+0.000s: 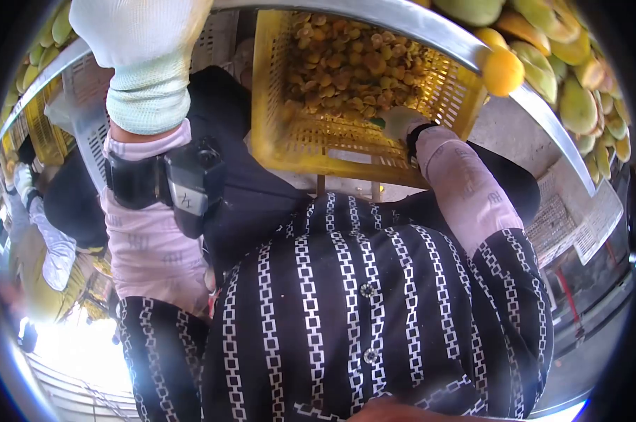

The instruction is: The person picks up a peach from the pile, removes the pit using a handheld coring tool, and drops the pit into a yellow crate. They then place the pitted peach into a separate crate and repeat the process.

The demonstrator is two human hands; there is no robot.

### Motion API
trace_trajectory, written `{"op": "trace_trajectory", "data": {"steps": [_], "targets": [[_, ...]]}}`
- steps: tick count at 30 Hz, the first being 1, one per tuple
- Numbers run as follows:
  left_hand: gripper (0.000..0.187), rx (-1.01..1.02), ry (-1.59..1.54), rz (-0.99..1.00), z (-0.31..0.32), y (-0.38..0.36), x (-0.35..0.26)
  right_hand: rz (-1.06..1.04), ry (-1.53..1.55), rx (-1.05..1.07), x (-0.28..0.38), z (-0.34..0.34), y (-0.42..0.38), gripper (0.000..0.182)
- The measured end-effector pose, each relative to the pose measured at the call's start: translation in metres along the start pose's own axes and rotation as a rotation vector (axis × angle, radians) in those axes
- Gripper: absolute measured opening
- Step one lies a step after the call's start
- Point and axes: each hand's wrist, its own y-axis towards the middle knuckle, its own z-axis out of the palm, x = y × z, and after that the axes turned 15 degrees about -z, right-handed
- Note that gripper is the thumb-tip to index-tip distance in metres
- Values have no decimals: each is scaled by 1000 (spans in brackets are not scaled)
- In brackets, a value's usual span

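Head cam looked straight down the person's own torso. Fisheye, edges warped.

Left hand, white glove, was raised near the lens at the top-left, over the metal rail. Fingers ran out of frame, so I couldn't tell if it was open or gripping anything. A black strapped device sat on that forearm.

Right hand, also gloved, was down at the near wall of the yellow crate, just inside the rim. It looked curled around something small and green, but that was too small to call; grip state unclear.

The crate sat directly in front of the body, below the rail, and was filled with small yellowish fruit pieces. Whole mangoes were piled beyond the rail at the upper right; one orange-yellow fruit rested right at the rail edge.

Judgement on doing this well:
- keep the right wrist clear of the crate's wall slots, since a sleeve could snag
- brace with the left so the reach into the crate stays short
- watch the fruit at the rail edge; a bump could roll it

Another person in white gloves was working at the far left, well apart.
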Motion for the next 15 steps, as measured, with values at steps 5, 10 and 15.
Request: {"op": "trace_trajectory", "data": {"steps": [5, 10, 15], "targets": [[25, 204, 532, 912, 11, 5, 38, 77, 227, 16, -19, 17, 2, 51], [25, -59, 590, 992, 2, 22, 50, 6, 314, 135, 5, -28, -1, 50], [22, -171, 706, 929, 11, -3, 36, -297, 1089, -155, 44, -79, -50, 53]]}}
